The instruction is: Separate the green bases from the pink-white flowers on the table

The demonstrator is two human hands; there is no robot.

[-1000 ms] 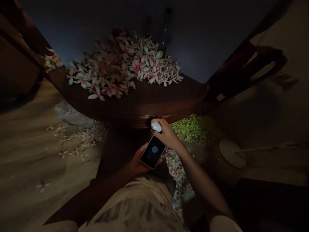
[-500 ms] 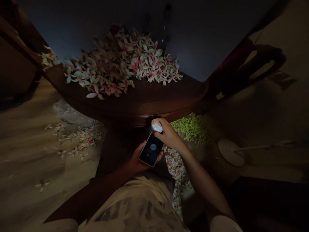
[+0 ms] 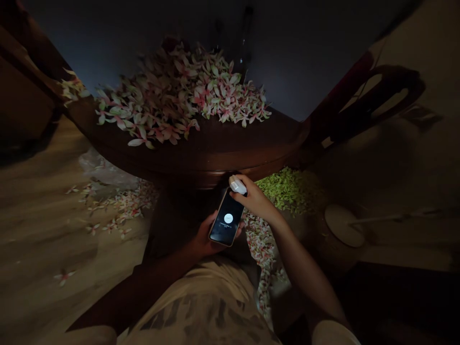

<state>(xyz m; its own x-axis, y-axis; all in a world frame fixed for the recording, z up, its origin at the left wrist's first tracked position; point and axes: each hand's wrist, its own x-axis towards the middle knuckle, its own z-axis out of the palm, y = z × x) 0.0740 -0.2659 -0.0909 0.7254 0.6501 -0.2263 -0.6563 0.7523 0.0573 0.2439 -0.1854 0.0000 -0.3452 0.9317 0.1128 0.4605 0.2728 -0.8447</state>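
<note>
Just below the rim of the dark tabletop (image 3: 230, 153), the left hand (image 3: 205, 237) cradles a phone (image 3: 227, 230), fingers wrapped around its edges. The right hand (image 3: 257, 199) has its fingers curled closed around a small white gadget (image 3: 239, 185), right by the phone's upper end; whether the two touch I can't tell. As I judge it, both things are already in hand and the screen is lit, its small writing unreadable; neither is set down, and how much remains doesn't show. I count one phone, one gadget, one heap of pink-white flowers (image 3: 212, 98) on the tabletop, one green heap (image 3: 287, 189) lower right and one clear bag (image 3: 104, 165) lower left, the blooms themselves beyond counting
</note>
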